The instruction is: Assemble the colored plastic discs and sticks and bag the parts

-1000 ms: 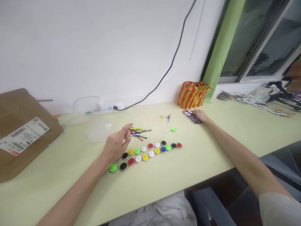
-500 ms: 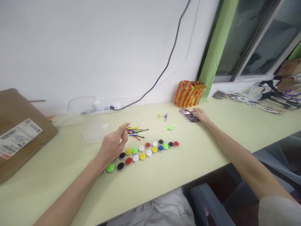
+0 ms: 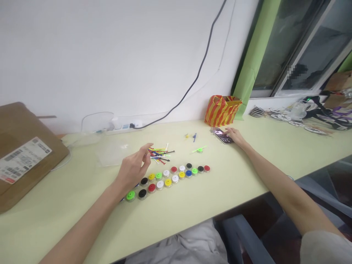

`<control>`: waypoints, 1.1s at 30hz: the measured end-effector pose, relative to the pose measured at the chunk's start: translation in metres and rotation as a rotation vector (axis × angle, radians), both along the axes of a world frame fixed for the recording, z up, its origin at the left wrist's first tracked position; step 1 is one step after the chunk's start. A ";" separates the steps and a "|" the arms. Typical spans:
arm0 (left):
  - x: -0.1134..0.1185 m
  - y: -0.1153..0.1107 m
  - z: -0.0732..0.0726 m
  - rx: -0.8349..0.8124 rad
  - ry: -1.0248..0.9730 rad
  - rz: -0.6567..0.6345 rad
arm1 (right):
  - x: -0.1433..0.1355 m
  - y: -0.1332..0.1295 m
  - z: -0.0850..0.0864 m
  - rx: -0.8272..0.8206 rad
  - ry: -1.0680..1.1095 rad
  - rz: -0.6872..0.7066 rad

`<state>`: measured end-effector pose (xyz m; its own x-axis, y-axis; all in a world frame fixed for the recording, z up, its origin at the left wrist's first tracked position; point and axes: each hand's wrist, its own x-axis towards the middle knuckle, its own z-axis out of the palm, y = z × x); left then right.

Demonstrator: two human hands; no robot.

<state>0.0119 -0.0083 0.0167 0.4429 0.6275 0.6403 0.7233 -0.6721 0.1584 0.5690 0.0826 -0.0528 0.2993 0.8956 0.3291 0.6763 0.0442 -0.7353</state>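
Observation:
At the left edge of a pile of thin coloured plastic sticks (image 3: 161, 153), my left hand (image 3: 134, 165) hovers with its fingers bent and the thumb apart from them. No object shows in it. Below the pile, two rows of round coloured caps on clear bases (image 3: 168, 182) run along the table, partly covered by my left wrist. My right hand (image 3: 233, 135) is at a phone (image 3: 224, 138) lying flat, a finger over its lit screen. Between the hands lie a green cap with a green stick (image 3: 200, 149), a small blue piece (image 3: 194, 137) and a small yellow piece (image 3: 187, 136).
A red and yellow striped bag (image 3: 222, 112) stands against the wall behind the phone. On the left are a cardboard box (image 3: 24, 157), a clear plastic bag (image 3: 111, 154) and a power strip (image 3: 123, 127). White discs (image 3: 295, 123) and black parts lie at the far right.
My right index finger has shifted slightly over the phone, whose screen looks different. My left hand holds nearly the same pose. The whole view has moved a little.

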 end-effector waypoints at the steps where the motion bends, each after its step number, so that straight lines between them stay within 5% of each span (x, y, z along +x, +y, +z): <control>1: 0.000 0.000 0.000 0.003 0.000 0.000 | 0.000 0.000 0.000 -0.002 0.006 0.004; 33: 0.001 -0.002 0.002 -0.027 0.000 0.006 | -0.003 -0.003 0.003 -0.017 -0.049 -0.078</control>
<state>0.0128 -0.0098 0.0191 0.4392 0.6470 0.6233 0.7271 -0.6634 0.1764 0.5658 0.0800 -0.0500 0.3527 0.8757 0.3298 0.7122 -0.0226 -0.7016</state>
